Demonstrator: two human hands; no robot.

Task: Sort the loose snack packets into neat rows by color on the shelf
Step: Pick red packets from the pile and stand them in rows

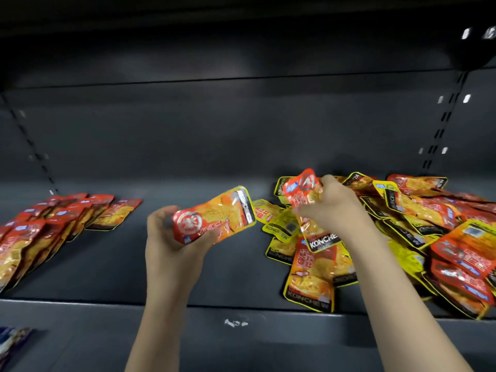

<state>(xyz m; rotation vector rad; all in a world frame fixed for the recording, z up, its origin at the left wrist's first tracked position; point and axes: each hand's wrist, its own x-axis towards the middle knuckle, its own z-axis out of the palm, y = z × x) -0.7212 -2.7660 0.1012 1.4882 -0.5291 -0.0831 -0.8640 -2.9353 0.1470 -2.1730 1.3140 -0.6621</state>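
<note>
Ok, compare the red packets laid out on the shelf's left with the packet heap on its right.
The red foil packets on the left lie in overlapping rows, all one color. The heap on the right is jumbled and mixes red with yellow. Both rest on the same dark shelf.

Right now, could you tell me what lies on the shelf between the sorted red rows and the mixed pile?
In the head view, bare dark shelf separates the red rows from the mixed pile.
</note>
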